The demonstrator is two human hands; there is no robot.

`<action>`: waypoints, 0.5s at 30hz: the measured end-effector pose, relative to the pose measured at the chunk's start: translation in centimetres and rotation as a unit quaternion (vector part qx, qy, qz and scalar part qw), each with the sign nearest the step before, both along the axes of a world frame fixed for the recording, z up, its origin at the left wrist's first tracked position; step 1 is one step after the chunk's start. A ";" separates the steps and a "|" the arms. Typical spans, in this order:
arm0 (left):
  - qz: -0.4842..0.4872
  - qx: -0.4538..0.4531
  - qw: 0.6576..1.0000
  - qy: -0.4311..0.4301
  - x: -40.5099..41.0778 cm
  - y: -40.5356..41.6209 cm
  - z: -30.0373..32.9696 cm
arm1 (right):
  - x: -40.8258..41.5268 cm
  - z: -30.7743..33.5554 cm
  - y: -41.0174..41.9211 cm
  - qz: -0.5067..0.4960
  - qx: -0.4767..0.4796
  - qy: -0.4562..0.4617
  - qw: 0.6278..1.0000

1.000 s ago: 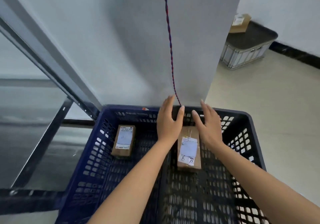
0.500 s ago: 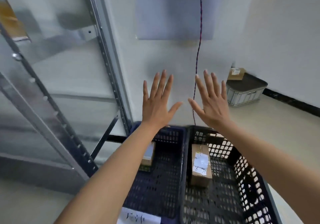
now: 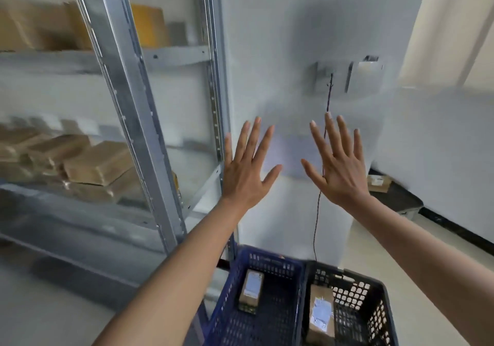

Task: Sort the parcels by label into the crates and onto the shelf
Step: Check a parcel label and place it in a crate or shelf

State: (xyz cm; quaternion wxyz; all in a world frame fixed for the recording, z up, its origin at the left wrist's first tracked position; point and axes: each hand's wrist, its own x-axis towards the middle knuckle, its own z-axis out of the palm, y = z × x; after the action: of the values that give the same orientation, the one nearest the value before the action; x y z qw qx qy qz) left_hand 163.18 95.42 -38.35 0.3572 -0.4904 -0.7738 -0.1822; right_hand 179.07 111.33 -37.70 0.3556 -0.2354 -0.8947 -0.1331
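Observation:
My left hand (image 3: 246, 169) and my right hand (image 3: 338, 166) are raised in front of the white wall, fingers spread and straight, holding nothing. Below them stand a blue crate (image 3: 270, 261) and, to its right, a black crate (image 3: 374, 284). A small brown parcel (image 3: 251, 291) with a white label lies in the blue crate. Another brown labelled parcel (image 3: 320, 316) lies in the black crate. On the left a metal shelf (image 3: 149, 121) carries several brown parcels (image 3: 99, 162) on its middle level and more on its top level.
A thin dark cord (image 3: 318, 220) hangs down the wall behind my right hand. Far right on the floor stands a grey crate with a dark lid (image 3: 401, 198) and a parcel (image 3: 378, 182) on it. Two metal plates (image 3: 366, 76) are fixed to the wall.
Both hands rose out of the black crate, leaving the parcel there, and spread open. The view tilted up, bringing the shelf and its parcels into sight.

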 end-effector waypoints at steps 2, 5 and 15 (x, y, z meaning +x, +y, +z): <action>0.013 -0.002 1.000 0.002 0.9 -2.1 5.3 | 1.1 5.4 -1.4 0.009 -0.001 0.009 1.000; 0.046 -0.012 0.999 0.008 2.5 -5.9 13.0 | 2.5 12.8 -4.4 0.032 0.000 0.020 0.999; 0.175 0.006 0.985 0.005 5.1 -22.9 31.5 | 2.4 30.8 -18.0 0.136 0.011 0.030 0.990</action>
State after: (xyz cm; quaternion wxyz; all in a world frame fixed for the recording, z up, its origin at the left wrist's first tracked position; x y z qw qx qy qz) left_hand 168.24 72.49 -6.81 0.3905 -0.3462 -0.8446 -0.1195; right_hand 181.44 93.31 -6.88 0.4000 -0.1112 -0.9057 -0.0861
